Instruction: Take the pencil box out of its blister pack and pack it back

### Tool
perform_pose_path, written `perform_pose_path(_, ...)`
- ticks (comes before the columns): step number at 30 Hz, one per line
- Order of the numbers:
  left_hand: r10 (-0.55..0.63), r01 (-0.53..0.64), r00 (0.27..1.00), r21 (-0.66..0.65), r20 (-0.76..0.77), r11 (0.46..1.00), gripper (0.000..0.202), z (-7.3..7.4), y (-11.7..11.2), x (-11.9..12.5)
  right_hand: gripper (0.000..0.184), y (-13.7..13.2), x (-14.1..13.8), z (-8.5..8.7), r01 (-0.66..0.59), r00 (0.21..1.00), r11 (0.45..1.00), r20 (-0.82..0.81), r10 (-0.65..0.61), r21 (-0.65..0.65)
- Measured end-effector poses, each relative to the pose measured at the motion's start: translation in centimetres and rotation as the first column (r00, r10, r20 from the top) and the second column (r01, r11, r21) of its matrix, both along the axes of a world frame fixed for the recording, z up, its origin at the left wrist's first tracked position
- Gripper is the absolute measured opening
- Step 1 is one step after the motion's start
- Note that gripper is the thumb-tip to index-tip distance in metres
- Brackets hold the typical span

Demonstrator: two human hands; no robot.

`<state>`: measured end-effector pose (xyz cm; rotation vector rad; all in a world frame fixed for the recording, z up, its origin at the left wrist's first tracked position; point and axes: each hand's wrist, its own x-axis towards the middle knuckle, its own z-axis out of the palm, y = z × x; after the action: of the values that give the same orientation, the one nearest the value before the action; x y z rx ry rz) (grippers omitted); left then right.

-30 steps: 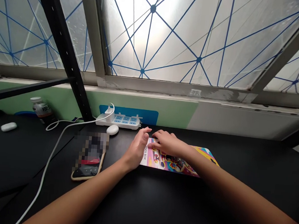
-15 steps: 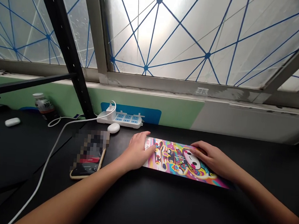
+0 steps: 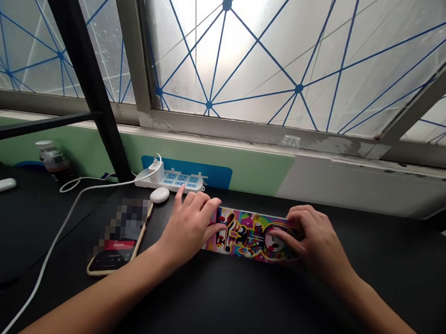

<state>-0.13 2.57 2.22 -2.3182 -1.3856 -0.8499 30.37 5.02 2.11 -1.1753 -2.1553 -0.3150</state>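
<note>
A colourful cartoon-printed pencil box [image 3: 247, 235] lies flat on the black desk [image 3: 236, 300], long side across my view. My left hand [image 3: 188, 225] grips its left end, thumb on the printed top and fingers curled over the far edge. My right hand [image 3: 311, 239] grips the right end, fingers bent over the far edge and thumb on the lid. Both forearms reach in from the bottom of the view.
A phone [image 3: 116, 241] lies left of the box. Behind it sit a white earbud case [image 3: 160, 194] and a white power strip [image 3: 170, 179] with a charger cable [image 3: 62, 227] trailing left. A bottle [image 3: 51, 159] and another white case [image 3: 3, 184] stand far left. Window behind.
My right hand slid from the box's left part to its right end. The left hand went from standing edge-on beside the box to gripping its left end. The box now lies straighter.
</note>
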Motion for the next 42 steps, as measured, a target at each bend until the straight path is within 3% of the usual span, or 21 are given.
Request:
perform_pose_path(3, -0.041, 0.045, 0.998, 0.108, -0.042, 0.993, 0.016, 1.2, -0.7, -0.1, 0.029, -1.1, -0.5, 0.8, -0.037, 0.999, 0.991, 0.002, 0.037, 0.130)
perform_pose_path(7, -0.108, 0.142, 0.974, 0.160, -0.201, 0.977, 0.012, 1.3, -1.7, 0.6, 0.018, -2.6, -1.9, 0.7, -0.103, 0.991, 0.988, 0.095, 0.092, 0.119)
perform_pose_path(10, -0.188, 0.205, 0.948, 0.043, -0.256, 0.978, 0.017, 0.7, -2.2, 1.4, 0.004, -3.4, -3.4, -0.4, -0.207, 0.965, 0.974, 0.182, 0.188, 0.089)
perform_pose_path(15, -0.171, 0.143, 0.976, -0.199, -0.131, 0.970, 0.052, -0.2, -2.1, 1.6, 0.030, -4.5, -5.8, -1.7, -0.296, 0.914, 0.955, 0.283, 0.291, -0.024)
perform_pose_path(19, -0.113, 0.068, 0.984, -0.294, -0.139, 0.953, 0.067, -1.0, -1.2, 0.8, 0.039, -4.7, -5.8, -1.2, -0.327, 0.895, 0.925, 0.252, 0.369, -0.192)
perform_pose_path(23, -0.086, 0.031, 0.985, -0.345, -0.148, 0.938, 0.073, -1.6, -0.8, 0.6, 0.032, -4.3, -4.8, -0.6, -0.358, 0.888, 0.864, 0.157, 0.433, -0.355)
perform_pose_path(26, -0.076, 0.023, 0.987, -0.348, -0.142, 0.937, 0.074, -1.7, -0.9, 0.6, 0.033, -3.8, -4.3, -0.9, -0.327, 0.914, 0.862, 0.102, 0.393, -0.388)
perform_pose_path(30, -0.077, 0.024, 0.987, -0.345, -0.139, 0.938, 0.077, -1.7, -1.1, 0.8, 0.050, -2.5, -3.5, -1.4, -0.192, 0.966, 0.891, 0.081, 0.246, -0.412)
perform_pose_path(34, -0.068, 0.030, 0.982, -0.214, -0.175, 0.976, 0.078, -1.5, -1.3, 1.3, 0.056, -1.1, -2.4, -1.2, -0.083, 0.988, 0.903, 0.084, 0.130, -0.422)
perform_pose_path(38, -0.070, 0.060, 0.976, -0.053, -0.207, 0.997, 0.078, -1.3, -1.4, 1.7, 0.061, -0.8, -1.7, -0.5, -0.059, 0.991, 0.961, 0.098, 0.088, -0.269)
perform_pose_path(42, -0.115, 0.113, 0.966, -0.021, -0.233, 0.993, 0.092, -1.3, -1.4, 1.5, 0.075, -1.5, -1.7, 0.3, -0.050, 0.997, 0.984, 0.054, 0.060, -0.170)
